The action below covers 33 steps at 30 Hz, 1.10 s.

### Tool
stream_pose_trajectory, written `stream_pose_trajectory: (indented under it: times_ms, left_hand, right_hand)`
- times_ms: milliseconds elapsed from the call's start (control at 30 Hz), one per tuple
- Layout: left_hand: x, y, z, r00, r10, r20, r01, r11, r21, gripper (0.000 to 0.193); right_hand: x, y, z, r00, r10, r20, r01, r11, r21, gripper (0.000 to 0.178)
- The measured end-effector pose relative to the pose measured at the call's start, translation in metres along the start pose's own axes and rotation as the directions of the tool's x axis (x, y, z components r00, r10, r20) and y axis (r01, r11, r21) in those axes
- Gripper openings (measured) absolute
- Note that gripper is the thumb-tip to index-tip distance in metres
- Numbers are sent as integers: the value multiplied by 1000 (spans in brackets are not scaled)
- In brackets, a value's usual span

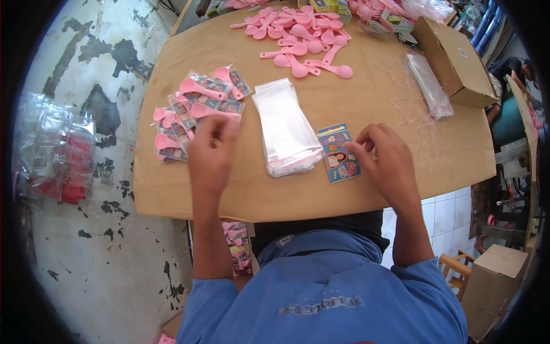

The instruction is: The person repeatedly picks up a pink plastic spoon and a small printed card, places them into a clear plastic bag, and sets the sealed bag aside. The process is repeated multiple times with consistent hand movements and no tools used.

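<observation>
The fingers (pixel 372 133) of the right hand (pixel 391 165) are noted half-curled, thumb tip over the right edge of the card stack (pixel 337 157); whether a card is gripped cannot be told. The stack lies on the bench (pixel 258 200) just left of those fingers, its long axis running away from the body, far end slightly leftward. Clear bags (pixel 283 123) are found close along its left side, and the left hand (pixel 213 153), farther off, is recorded curled and blurred near packed pink spoons (pixel 200 89), its grip undetermined.
</observation>
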<state>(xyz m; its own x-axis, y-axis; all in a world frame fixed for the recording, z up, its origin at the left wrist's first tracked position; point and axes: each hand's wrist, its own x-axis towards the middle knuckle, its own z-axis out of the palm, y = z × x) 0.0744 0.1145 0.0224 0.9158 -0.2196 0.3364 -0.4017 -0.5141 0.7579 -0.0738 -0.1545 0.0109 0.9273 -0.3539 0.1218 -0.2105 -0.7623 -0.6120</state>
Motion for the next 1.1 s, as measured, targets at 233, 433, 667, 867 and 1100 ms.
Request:
stream_pose_trajectory:
  times_ms: [233, 433, 667, 867, 1100]
  left_hand:
    - [-8, 4, 41, 939, -176, 295, 124, 975, 187, 34]
    - [-10, -2, 39, 937, -257, 236, 288, 951, -110, 27]
    - [-12, -17, 33, 985, -124, 119, 132, 989, -62, 27]
    - [-10, -24, 36, 991, -132, 11, 129, 939, -318, 25]
    - [-5, -17, 32, 982, -171, 80, 187, 816, -547, 16]
  right_hand:
    - [-10, -5, 11, 1000, 12, -10, -14, 976, -219, 48]
    - [1, 11, 7, 992, 92, 89, -104, 984, 146, 37]
    - [4, 22, -11, 973, 59, -222, -20, 985, 171, 19]
    - [-31, 5, -48, 997, 65, 31, -72, 946, 318, 13]
    - [-34, 45, -48, 970, 209, -127, -211, 977, -5, 15]
